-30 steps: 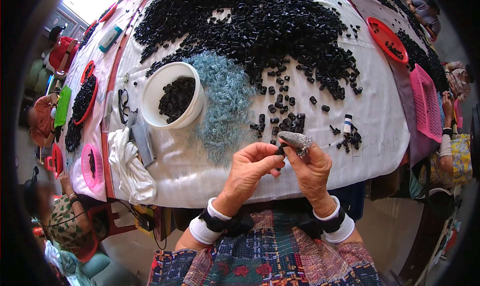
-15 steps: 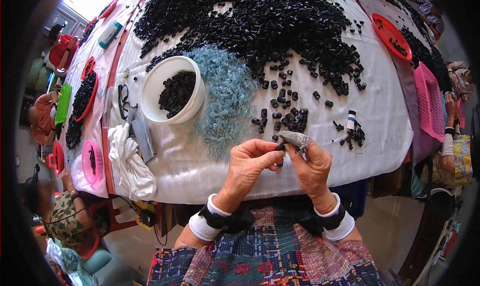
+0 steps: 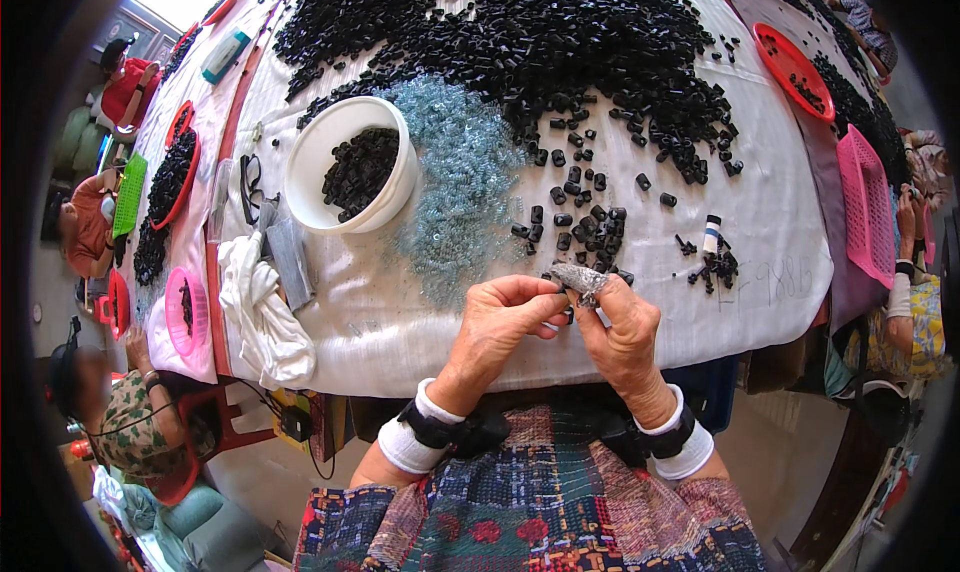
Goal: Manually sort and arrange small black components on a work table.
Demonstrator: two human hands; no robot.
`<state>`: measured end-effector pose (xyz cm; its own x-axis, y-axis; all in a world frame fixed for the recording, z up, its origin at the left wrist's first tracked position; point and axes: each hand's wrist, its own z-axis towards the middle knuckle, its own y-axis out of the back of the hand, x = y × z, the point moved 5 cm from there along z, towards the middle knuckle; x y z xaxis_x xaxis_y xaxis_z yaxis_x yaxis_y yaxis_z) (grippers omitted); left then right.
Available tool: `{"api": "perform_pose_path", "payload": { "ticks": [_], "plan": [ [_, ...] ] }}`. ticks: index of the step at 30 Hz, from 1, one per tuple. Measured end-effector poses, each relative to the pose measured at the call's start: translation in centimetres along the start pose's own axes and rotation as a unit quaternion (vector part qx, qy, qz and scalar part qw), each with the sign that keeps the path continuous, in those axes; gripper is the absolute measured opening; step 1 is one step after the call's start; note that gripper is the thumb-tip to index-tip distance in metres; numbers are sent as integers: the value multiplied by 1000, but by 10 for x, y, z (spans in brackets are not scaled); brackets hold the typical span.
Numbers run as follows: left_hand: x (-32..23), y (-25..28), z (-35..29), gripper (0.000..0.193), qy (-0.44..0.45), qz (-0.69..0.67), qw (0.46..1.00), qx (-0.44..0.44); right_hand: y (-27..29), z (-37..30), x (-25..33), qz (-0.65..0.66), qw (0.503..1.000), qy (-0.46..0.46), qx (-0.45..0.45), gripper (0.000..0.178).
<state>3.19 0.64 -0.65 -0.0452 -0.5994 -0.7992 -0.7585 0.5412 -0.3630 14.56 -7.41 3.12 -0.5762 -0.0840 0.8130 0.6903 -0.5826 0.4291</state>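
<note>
My left hand [image 3: 500, 317] and my right hand [image 3: 622, 327] meet at the near edge of a white-covered table [image 3: 400, 322]. Their fingertips pinch a small black plastic part [image 3: 568, 315] between them. The right forefinger wears a grey taped cover [image 3: 578, 277]. Just beyond the hands lies a small cluster of black parts [image 3: 580, 227]. A big heap of the same black parts [image 3: 520, 32] fills the far table. A pile of pale blue metal springs [image 3: 455, 182] lies left of the hands. A white bucket [image 3: 308, 167] holding black parts stands further left.
A white cloth [image 3: 258, 307] and a grey flat pack [image 3: 290, 262] lie at the left near edge. A small white tube [image 3: 711, 234] stands right beside loose parts. Red trays [image 3: 790, 57], a pink basket [image 3: 868, 202] and other seated people [image 3: 130, 412] ring the table.
Both hands stay together at the table edge, working the small part with slight finger shifts. The view has tilted a little; nothing else has moved.
</note>
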Motion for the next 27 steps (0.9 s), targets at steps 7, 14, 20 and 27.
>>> {"api": "perform_pose_path", "payload": {
  "ticks": [7,14,20,27],
  "plan": [
    [9,6,6,15,36,-45,998,2,-6,0,-2,-7,1000,17,12,28],
    [5,7,7,13,30,-83,996,6,-12,1,0,4,999,2,50,44],
    [6,5,7,12,26,-75,997,3,-16,0,2,-35,997,69,17,43],
    [9,8,7,13,34,-34,999,12,-17,-4,3,-71,994,87,11,36]
  ]
}}
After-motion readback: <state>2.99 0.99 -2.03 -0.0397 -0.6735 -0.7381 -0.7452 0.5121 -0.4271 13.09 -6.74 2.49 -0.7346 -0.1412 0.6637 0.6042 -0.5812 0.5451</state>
